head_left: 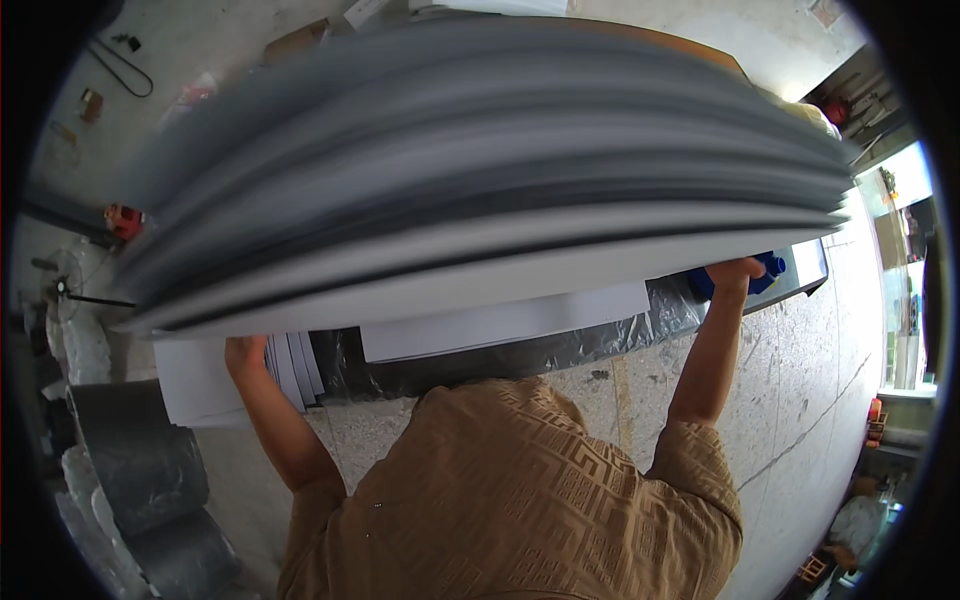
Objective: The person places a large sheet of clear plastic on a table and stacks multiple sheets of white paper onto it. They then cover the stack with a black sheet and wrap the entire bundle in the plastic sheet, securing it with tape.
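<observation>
A fanned stack of large, thin white-and-grey sheets (pixel 480 280) spreads across the view, lifted and bowed, its far layers smeared by motion. At its near left edge my left hand (pixel 247 352) grips the sheets, with the fingers hidden beneath them. My right hand (pixel 735 272) is closed at the near right edge, thumb side showing and the other fingers mostly covered. Just behind that hand sits a dark blue container (pixel 772 268). Below the raised sheets, a flat white stack (pixel 510 325) lies on a table covered in dark plastic (pixel 390 380).
More white sheets (pixel 190 385) are stacked at the table's left end. On the floor at the left lies a dark grey rolled or folded sheet (pixel 140 450) beside clear plastic wrap (pixel 95 510). An orange-red object (pixel 123 221) is at far left. Shelving with clutter lines the right.
</observation>
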Motion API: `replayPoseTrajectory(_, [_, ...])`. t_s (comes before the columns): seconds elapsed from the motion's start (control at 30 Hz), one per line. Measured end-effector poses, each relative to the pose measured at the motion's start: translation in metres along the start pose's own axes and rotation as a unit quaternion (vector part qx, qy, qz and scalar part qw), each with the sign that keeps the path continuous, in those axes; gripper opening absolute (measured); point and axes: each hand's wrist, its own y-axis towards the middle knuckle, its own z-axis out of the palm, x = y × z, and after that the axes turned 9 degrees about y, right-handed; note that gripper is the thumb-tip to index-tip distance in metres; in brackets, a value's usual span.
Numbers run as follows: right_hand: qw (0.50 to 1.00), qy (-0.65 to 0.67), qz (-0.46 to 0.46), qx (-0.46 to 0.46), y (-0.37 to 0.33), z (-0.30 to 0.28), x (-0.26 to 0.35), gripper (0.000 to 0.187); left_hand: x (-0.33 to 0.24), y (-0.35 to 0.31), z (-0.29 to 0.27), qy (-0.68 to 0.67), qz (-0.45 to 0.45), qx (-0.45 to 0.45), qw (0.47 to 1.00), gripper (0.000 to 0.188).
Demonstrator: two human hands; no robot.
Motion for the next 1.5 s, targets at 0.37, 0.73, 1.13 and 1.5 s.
replayPoseTrajectory(0.37, [0.894,-0.077,-0.091,-0.431,0.009,0.005,0.017,0.089,-0.036,0.040,0.091,-0.228,0.134,-0.195,0.945,0.069])
replayPoseTrajectory(0.73, [0.492,-0.864,0.034,0.098,0.165,0.238,0.040,0.130,-0.021,0.049,0.065,-0.146,0.057,-0.170,0.973,0.091])
replayPoseTrajectory(1.13, [0.530,-0.811,0.217,0.122,0.169,0.241,0.039,0.135,-0.212,0.156,0.087,0.368,0.158,-0.141,0.905,0.128])
replayPoseTrajectory(1.5, [0.500,-0.838,0.201,0.086,0.155,0.225,0.047,0.125,-0.236,0.159,0.100,0.713,-0.029,0.200,0.672,0.131])
